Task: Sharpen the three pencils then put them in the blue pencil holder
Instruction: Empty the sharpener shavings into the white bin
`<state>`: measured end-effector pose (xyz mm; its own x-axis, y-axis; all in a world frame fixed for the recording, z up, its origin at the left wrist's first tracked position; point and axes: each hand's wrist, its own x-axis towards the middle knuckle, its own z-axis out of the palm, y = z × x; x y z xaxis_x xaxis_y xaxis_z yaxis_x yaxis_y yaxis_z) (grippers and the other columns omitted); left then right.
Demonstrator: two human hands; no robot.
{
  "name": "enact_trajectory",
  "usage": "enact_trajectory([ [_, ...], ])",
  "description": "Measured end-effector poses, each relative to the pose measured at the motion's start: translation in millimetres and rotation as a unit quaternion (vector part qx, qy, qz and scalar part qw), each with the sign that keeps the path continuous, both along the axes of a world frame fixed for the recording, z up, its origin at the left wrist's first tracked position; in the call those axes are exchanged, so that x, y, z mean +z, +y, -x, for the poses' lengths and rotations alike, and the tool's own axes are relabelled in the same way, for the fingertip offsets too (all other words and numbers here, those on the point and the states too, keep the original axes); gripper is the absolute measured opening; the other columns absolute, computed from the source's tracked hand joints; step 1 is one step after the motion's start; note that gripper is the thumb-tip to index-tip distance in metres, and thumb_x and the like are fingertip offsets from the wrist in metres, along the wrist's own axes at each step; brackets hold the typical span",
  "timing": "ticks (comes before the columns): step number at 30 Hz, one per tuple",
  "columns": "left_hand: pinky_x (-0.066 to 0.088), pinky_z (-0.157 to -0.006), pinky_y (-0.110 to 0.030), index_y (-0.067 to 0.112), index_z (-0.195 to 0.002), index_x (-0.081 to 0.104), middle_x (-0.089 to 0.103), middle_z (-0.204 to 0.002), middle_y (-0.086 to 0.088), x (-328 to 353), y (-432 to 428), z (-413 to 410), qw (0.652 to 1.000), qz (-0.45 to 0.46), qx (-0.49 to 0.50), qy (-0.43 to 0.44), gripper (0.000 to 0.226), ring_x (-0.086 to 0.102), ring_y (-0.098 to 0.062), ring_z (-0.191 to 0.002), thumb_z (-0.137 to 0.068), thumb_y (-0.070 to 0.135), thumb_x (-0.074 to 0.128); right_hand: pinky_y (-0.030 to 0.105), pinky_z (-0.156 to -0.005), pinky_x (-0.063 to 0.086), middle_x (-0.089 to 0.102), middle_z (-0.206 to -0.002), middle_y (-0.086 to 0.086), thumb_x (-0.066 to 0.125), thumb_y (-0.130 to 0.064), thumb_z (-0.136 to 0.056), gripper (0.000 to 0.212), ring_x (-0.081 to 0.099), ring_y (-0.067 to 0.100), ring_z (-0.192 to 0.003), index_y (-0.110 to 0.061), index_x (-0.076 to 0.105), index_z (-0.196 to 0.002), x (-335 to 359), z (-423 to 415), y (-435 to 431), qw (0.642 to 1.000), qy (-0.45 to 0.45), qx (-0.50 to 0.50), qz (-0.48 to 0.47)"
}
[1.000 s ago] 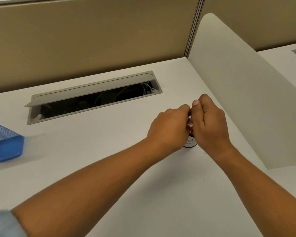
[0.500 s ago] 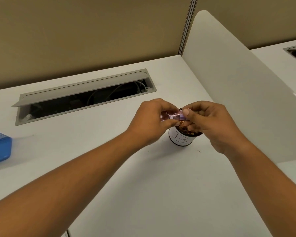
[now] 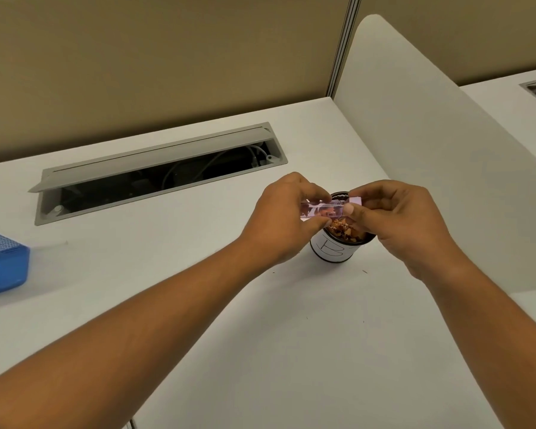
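Both hands hold a small clear pink pencil sharpener (image 3: pixel 325 210) with shavings inside, level above a white cup (image 3: pixel 334 250). My left hand (image 3: pixel 287 219) pinches its clear case. My right hand (image 3: pixel 399 218) pinches its pale pink end piece (image 3: pixel 355 200). The cup has a black rim, a drawn mark on its side, and is filled with pencil shavings (image 3: pixel 344 229). The blue mesh pencil holder (image 3: pixel 2 263) lies at the far left edge, partly cut off. No pencil is visible.
A grey cable hatch (image 3: pixel 155 164) stands open in the white desk (image 3: pixel 291 335), with wires inside. A white divider panel (image 3: pixel 430 156) rises close on the right. A tan partition wall runs along the back. Small shaving specks lie near the cup.
My hands rose off the cup and drew slightly apart, uncovering the sharpener and the cup's shavings. The view shifted, pushing the blue holder toward the left edge.
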<state>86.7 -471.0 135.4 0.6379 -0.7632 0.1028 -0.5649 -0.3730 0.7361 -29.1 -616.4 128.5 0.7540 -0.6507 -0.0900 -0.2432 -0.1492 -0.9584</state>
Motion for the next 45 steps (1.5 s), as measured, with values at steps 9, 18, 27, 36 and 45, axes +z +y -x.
enact_trajectory([
  [9,0.041,-0.063,-0.016,0.022,-0.107,0.075,0.058,-0.099,-0.001,3,-9,2,1.000,0.005,-0.019,0.000,0.028,0.055,-0.011,-0.085,-0.079,0.018,0.080,0.027,-0.065,0.052,0.077,-0.081,0.000,0.079,-0.022,-0.082,0.014,0.075,0.020,-0.072,-0.023,0.075,-0.095,-6,9,-3,0.995,0.046,-0.027,0.089],
  [18,0.035,-0.055,-0.011,0.017,-0.100,0.077,0.057,-0.092,-0.002,7,-19,9,1.000,0.006,-0.023,0.003,0.025,0.051,-0.012,-0.076,-0.075,0.014,0.080,0.008,-0.063,0.048,0.075,-0.085,-0.009,0.068,-0.025,-0.091,0.016,0.070,-0.004,-0.073,-0.023,0.074,-0.106,-6,11,5,0.969,0.104,-0.011,0.222],
  [27,0.045,-0.063,-0.016,0.023,-0.102,0.074,0.061,-0.095,0.000,6,-14,4,0.999,0.025,0.020,-0.007,0.028,0.058,-0.012,-0.083,-0.075,0.018,0.080,0.023,-0.064,0.055,0.069,-0.088,-0.014,0.065,-0.030,-0.091,0.013,0.068,-0.001,-0.072,-0.031,0.073,-0.101,3,14,11,0.946,0.079,-0.037,0.312],
  [36,0.056,-0.075,-0.035,0.029,-0.106,0.071,0.066,-0.102,0.005,0,-5,11,0.999,0.012,0.034,0.003,0.031,0.060,-0.014,-0.091,-0.077,0.024,0.078,0.014,-0.065,0.054,0.071,-0.086,-0.014,0.069,-0.022,-0.090,0.011,0.068,-0.001,-0.074,-0.027,0.073,-0.098,0,13,13,0.954,0.090,-0.041,0.282],
  [45,0.057,-0.079,-0.030,0.030,-0.105,0.071,0.072,-0.099,0.012,1,11,12,0.997,0.034,0.044,0.056,0.027,0.064,-0.006,-0.088,-0.080,0.025,0.076,0.027,-0.065,0.056,0.075,-0.094,0.000,0.081,-0.018,-0.079,0.023,0.072,0.014,-0.075,-0.020,0.074,-0.100,16,20,22,0.996,-0.048,-0.071,0.030],
])
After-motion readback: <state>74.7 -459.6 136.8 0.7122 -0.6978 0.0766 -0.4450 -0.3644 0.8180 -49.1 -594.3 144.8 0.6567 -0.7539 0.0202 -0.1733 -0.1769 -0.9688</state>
